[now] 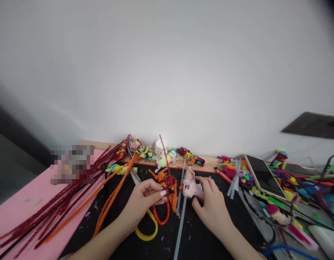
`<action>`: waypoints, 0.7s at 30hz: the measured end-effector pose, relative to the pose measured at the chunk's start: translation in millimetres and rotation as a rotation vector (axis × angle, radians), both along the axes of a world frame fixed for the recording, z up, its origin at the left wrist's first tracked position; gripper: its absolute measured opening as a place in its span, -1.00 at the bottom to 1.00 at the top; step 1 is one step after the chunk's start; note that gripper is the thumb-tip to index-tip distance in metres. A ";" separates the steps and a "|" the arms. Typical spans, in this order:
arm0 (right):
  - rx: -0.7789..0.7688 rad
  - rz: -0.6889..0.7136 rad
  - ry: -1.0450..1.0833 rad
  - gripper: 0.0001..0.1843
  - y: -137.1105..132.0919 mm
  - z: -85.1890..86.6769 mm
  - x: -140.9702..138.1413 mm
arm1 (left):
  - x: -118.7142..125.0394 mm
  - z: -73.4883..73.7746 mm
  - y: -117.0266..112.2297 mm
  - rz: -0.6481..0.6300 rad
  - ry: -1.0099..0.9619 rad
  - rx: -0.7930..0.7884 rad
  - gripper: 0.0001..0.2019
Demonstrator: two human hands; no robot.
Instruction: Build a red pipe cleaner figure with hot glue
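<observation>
My left hand (148, 198) is closed in a pinch on a dark red tinsel pipe cleaner (168, 167), whose free end points up and whose lower part is coiled into a clump. My right hand (211, 200) has its thumb and fingers around the handle of a pale pink hot glue gun (190, 187). A long translucent glue stick (179, 231) runs toward me from the gun. Under my left hand lie scissors (146, 236) with yellow and red handles, partly hidden. Bent orange pipe cleaners (172, 200) lie between my hands.
Loose red pipe cleaners (45, 213) and orange ones (113, 198) spread across the left side. Finished pipe cleaner figures (167, 160) and a white container (160, 148) line the back by the wall. On the right are a phone (265, 177), cables and mixed craft pieces.
</observation>
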State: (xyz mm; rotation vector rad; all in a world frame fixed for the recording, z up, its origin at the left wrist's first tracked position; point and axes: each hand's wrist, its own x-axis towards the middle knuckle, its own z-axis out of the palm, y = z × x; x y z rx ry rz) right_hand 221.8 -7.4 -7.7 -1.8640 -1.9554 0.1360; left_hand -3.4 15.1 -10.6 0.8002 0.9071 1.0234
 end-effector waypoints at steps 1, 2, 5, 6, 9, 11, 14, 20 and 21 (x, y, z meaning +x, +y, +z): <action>-0.019 -0.013 0.010 -0.49 0.1 0.0 -0.3 | -0.3 0.3 0.6 0.009 -0.008 -0.004 -0.77; -0.031 -0.024 0.023 -0.48 0.4 0.0 -0.5 | -0.5 0.6 1.3 0.015 -0.015 -0.009 -0.77; -0.060 -0.056 0.045 -0.46 1.6 -1.1 0.7 | -1.2 1.1 3.3 0.024 -0.036 -0.017 -0.77; -0.074 -0.066 0.041 -0.46 2.0 -2.0 1.5 | -1.4 1.0 3.9 0.025 -0.042 -0.017 -0.77; -0.112 -0.070 0.008 -0.47 2.6 -5.8 4.2 | -2.2 -0.1 5.2 0.029 -0.055 -0.016 -0.78; -0.113 -0.056 -0.004 -0.50 3.1 -7.8 5.4 | -2.8 -0.9 5.7 0.037 -0.059 -0.014 -0.79; -0.121 -0.018 0.126 -0.57 3.9 -5.9 5.5 | -3.3 -1.6 6.3 0.045 -0.050 -0.011 -0.79; -0.171 0.122 0.641 -0.80 1.0 1.0 5.7 | -3.3 -2.8 7.0 0.063 -0.032 -0.014 -0.77; -0.176 0.114 0.717 -0.79 -0.6 -0.9 6.1 | -3.4 -3.1 6.9 0.068 -0.028 -0.016 -0.77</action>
